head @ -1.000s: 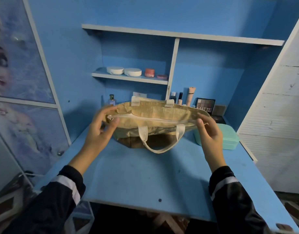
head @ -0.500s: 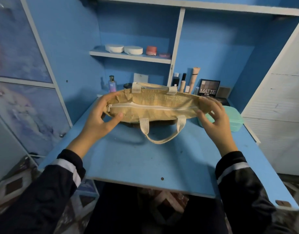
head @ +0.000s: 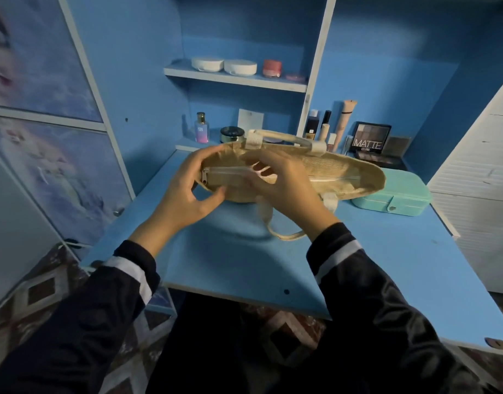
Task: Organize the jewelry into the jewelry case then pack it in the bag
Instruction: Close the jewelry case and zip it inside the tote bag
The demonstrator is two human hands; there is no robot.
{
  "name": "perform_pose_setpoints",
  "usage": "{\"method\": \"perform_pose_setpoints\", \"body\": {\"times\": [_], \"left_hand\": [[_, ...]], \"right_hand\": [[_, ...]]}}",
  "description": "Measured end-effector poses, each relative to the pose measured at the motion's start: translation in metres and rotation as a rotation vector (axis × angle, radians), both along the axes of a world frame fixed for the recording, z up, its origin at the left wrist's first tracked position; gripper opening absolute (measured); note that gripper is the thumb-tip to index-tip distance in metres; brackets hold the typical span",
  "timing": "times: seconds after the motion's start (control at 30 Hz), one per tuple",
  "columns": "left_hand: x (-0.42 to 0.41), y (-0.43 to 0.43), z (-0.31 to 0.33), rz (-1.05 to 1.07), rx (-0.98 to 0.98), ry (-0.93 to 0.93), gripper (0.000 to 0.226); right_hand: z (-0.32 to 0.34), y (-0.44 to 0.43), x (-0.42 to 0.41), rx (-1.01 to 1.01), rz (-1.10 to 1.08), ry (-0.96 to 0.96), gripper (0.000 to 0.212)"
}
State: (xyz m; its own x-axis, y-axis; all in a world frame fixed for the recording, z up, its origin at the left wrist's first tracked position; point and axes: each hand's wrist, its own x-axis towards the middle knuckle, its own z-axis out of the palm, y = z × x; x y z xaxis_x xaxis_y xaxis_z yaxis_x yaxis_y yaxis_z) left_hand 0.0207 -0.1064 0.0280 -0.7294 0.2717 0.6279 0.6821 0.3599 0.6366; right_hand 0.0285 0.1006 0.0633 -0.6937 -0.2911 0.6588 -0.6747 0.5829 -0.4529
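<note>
The woven bag (head: 344,172), zip (head: 332,178) closed, is held over the back half of the desk (head: 244,265), its left end clamped by the left hand (head: 185,194), thumb against curled fingers. The right hand (head: 287,189) lies across the bag's middle, its bent fingers blurred on the zip, grip unclear; the mint jewelry case (head: 395,197) sits by the desk's right edge

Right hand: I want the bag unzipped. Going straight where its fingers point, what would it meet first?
Probably the zip pull at the end of the bag, beside the gripping left hand; depth unclear.
</note>
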Motion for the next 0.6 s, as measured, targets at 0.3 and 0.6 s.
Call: {"method": "perform_pose_setpoints", "body": {"times": [0.3, 0.6], "left_hand": [[-0.004, -0.001, -0.008, 0.035, -0.037, 0.005, 0.065], [-0.004, 0.000, -0.009, 0.012, -0.058, -0.032, 0.075]], "right_hand": [[-0.014, -0.014, -0.022, 0.081, 0.005, -0.097, 0.029], [-0.018, -0.026, -0.022, 0.062, 0.034, -0.037, 0.035]]}}
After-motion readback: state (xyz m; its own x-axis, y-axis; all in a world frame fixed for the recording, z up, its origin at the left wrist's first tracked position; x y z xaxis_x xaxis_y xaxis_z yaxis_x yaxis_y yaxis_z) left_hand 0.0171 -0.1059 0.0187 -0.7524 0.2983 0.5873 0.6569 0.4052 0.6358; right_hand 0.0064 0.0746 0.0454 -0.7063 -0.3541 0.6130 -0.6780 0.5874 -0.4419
